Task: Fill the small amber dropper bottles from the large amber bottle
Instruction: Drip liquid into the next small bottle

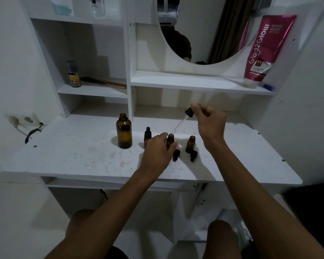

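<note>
The large amber bottle (pixel 124 130) stands uncapped on the white table (pixel 82 156). To its right stand three small amber bottles: one capped with a black dropper (pixel 147 134), a middle one (pixel 170 140) uncapped, and a right one (pixel 190 143) uncapped. My left hand (pixel 157 152) grips the middle small bottle. My right hand (pixel 209 121) pinches a black-bulbed glass dropper (pixel 183 120), tilted, with its tip just above the middle bottle's mouth. Two black dropper caps (pixel 176 155) (pixel 193 155) lie in front of the bottles.
A shelf unit with an oval mirror (pixel 204 30) rises behind the table. A pink tube (pixel 264 49) leans on the right shelf, a small jar (pixel 74 76) stands on the left shelf. A wall socket with a cable (pixel 24 121) is at the left edge.
</note>
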